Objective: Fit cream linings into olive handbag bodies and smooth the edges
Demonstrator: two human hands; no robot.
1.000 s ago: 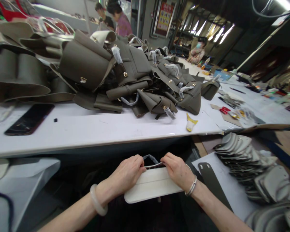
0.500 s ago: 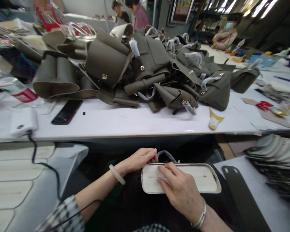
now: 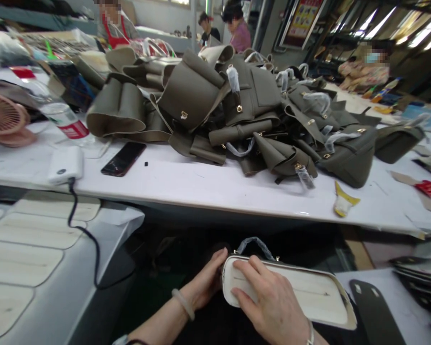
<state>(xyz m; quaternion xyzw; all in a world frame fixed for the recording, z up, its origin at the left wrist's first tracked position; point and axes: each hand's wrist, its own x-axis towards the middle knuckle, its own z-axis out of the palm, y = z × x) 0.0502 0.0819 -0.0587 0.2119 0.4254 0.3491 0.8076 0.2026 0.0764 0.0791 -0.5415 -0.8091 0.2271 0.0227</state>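
A dark handbag, its clear-wrapped handle (image 3: pixel 257 241) at the far side, lies below the table edge with a long rounded off-white panel (image 3: pixel 318 301) facing up. My left hand (image 3: pixel 209 280) grips the bag's left end, thumb along the rim and the other fingers mostly hidden behind it. On the panel's left half rest the spread fingertips and thumb of my right hand (image 3: pixel 271 302), pressing down. A thin line runs along the panel's middle. To the right lies a dark strip (image 3: pixel 373 306) with two small slots near its end.
Heaped grey-brown bags (image 3: pixel 194 91) cover the table (image 3: pixel 215 184). A phone (image 3: pixel 124 159), white power bank (image 3: pixel 66 165), bottle (image 3: pixel 70 124) and pink fan (image 3: pixel 7 117) stand left. Off-white panels (image 3: pixel 21 258) lie lower left; stacked pieces (image 3: pixel 422 273) at right. People work behind.
The view has swung left, so things sit further right. The bag has tilted, its right end now lower. My left hand has shifted from the far corner down around the left end.
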